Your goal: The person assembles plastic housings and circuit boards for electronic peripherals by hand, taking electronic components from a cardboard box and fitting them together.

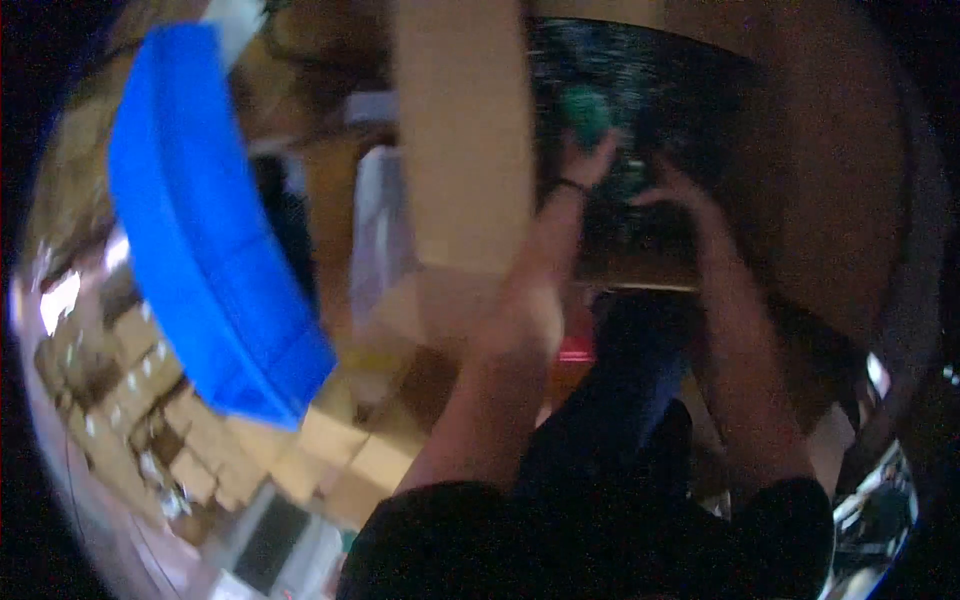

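Green item (586,108): rounded outline, blurred; kind not determinable. Located at the fingertips of the left hand (590,158), inside an open cardboard box (465,130); whether held cannot be confirmed. Surrounding contents (650,85): dark, flecked paler and green; individual pieces indistinguishable.

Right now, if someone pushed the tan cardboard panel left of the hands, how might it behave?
The panel would probably feel fairly stiff, since it looks broad and flat. Being cardboard, it's likely light for its size. Its dull face suggests it isn't slippery, though blur hides details.
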`<state>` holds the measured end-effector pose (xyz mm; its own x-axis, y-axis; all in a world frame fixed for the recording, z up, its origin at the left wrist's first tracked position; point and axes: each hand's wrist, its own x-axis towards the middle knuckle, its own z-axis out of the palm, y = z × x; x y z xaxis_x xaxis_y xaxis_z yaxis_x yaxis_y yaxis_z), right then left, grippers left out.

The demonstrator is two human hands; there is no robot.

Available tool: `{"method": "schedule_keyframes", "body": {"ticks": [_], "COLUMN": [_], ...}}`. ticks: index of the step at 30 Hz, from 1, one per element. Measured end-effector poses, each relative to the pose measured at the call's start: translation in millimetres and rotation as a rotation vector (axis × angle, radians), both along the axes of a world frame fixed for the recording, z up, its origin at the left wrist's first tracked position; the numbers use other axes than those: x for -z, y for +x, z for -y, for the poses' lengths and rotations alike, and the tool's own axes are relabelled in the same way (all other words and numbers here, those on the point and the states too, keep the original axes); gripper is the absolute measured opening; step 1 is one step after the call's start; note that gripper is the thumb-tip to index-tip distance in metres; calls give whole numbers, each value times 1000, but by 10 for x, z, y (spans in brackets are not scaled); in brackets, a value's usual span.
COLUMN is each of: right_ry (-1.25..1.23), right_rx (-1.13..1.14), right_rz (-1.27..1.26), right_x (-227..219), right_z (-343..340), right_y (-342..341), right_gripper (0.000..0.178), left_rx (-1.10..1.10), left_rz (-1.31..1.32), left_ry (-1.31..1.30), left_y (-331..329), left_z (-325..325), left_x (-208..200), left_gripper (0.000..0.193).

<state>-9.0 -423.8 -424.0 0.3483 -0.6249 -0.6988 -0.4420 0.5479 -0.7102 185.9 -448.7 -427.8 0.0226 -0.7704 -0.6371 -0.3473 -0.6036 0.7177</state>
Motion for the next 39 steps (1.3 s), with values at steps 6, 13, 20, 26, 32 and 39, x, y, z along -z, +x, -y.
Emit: {"method": "schedule_keyframes", "body": {"ticks": [6, 13, 20, 26, 32, 39], "right_ry": [-107, -111, -264, -179, -70, -152], "right_rx": [-82, 18, -153, -44, 31, 107], "right_rz": [-269, -346, -267, -317, -92, 58], "right_x": [238, 332, 12, -440, -613, -263], "right_z": [38, -23, -49, -41, -66, -186], "right_y": [-59, -264, -190, 102, 131, 150], "right_gripper": [117, 111, 115, 121, 124, 120], "left_rx": [19, -176, -117, -75, 1, 83], "left_rz": [-197, -103, -219, -137, 40, -22], "left_ry": [-94, -100, -182, -150, -285, -429], "left_y": [-138, -392, -327, -250, -266, -247], "left_z": [-27, -81, -183, -153, -184, -197], "left_x": [-12, 25, -26, -147, -88, -50], "left_gripper": [110, 93, 97, 104, 90, 81]}}
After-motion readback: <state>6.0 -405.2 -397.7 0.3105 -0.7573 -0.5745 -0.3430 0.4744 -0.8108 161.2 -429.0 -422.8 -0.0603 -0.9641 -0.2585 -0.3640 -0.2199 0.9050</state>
